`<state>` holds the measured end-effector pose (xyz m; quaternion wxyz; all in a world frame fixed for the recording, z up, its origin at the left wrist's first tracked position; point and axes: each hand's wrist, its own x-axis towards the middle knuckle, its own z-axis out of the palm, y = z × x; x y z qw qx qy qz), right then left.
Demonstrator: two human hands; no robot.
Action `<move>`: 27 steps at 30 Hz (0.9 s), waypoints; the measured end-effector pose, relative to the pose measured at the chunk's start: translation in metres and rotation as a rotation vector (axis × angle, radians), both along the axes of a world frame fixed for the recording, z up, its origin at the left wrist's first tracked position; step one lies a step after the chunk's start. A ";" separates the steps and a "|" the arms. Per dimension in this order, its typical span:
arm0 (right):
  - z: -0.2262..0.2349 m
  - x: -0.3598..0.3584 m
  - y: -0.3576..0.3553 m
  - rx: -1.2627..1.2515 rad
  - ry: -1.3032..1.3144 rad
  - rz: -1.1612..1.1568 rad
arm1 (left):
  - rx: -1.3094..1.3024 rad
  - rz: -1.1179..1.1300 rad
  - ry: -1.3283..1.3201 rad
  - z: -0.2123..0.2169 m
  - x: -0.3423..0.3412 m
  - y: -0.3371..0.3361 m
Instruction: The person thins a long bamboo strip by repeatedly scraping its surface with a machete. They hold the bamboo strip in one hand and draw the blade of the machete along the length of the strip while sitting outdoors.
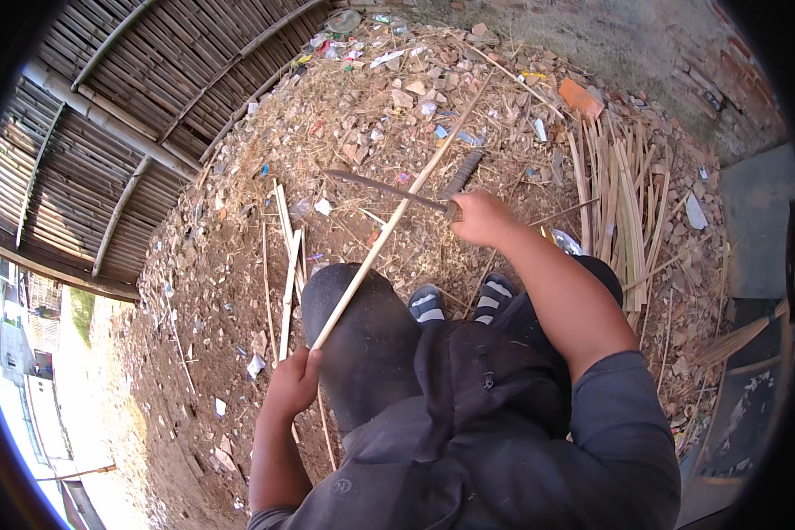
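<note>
Over rubble (359, 152) and left knee (336, 283), holding the stick (389, 231) aslant, clenched near its end in the left hand (292, 383), likely for steadiness. Now crossing it with the knife (375, 185), grasped in the right hand (486, 219), apparently at the blade end of the handle (465, 171).

Knife (380, 186) crossing a strip (375, 252) before the knees (358, 296); pile (623, 199) on right, wall (636, 53) beyond, slatted panel (57, 199) left

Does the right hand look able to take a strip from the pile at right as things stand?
Probably not: the right hand is holding the curved knife, though nothing visible seems to block its way to the strip pile.
</note>
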<state>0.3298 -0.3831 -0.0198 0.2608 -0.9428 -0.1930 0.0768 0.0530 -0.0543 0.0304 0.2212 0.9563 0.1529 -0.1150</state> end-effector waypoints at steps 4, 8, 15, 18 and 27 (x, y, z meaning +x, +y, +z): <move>0.020 -0.014 0.017 -0.046 -0.011 0.164 | -0.157 0.042 0.107 0.011 0.003 -0.002; -0.020 0.018 -0.007 0.149 0.029 -0.043 | -0.214 0.078 0.161 0.000 0.012 0.008; 0.023 -0.020 0.032 -0.191 -0.044 0.355 | -0.019 -0.010 0.056 -0.001 -0.001 -0.001; -0.008 0.014 0.012 0.141 0.088 -0.006 | 0.045 -0.026 0.003 0.001 0.004 -0.006; 0.011 -0.001 0.023 -0.073 -0.017 0.225 | 0.014 -0.072 -0.032 0.001 0.001 -0.001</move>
